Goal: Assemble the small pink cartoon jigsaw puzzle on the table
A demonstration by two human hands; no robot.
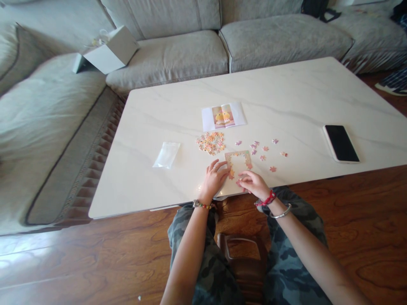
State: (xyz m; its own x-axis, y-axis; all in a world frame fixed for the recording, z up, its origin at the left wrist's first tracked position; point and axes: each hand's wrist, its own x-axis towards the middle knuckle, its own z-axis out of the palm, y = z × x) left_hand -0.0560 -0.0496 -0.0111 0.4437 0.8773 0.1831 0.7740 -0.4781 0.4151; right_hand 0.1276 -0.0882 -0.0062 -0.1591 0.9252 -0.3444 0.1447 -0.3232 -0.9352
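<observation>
A small, partly joined puzzle frame (238,159) lies near the front edge of the white marble table (286,97). My left hand (213,178) rests beside its left side, fingers spread and flat, fingertips touching the frame's lower left corner. My right hand (253,183) sits at the frame's bottom edge with its fingers pinched together on a small puzzle piece. A heap of loose pieces (211,142) lies just beyond the frame, and several single pieces (262,151) are scattered to its right. A printed reference picture (224,116) lies further back.
An empty clear plastic bag (167,154) lies left of the heap. A black phone (341,143) rests at the table's right. A grey sofa (178,59) wraps the far and left sides, with a white box (110,51) on it. A wooden stool (243,258) stands between my knees.
</observation>
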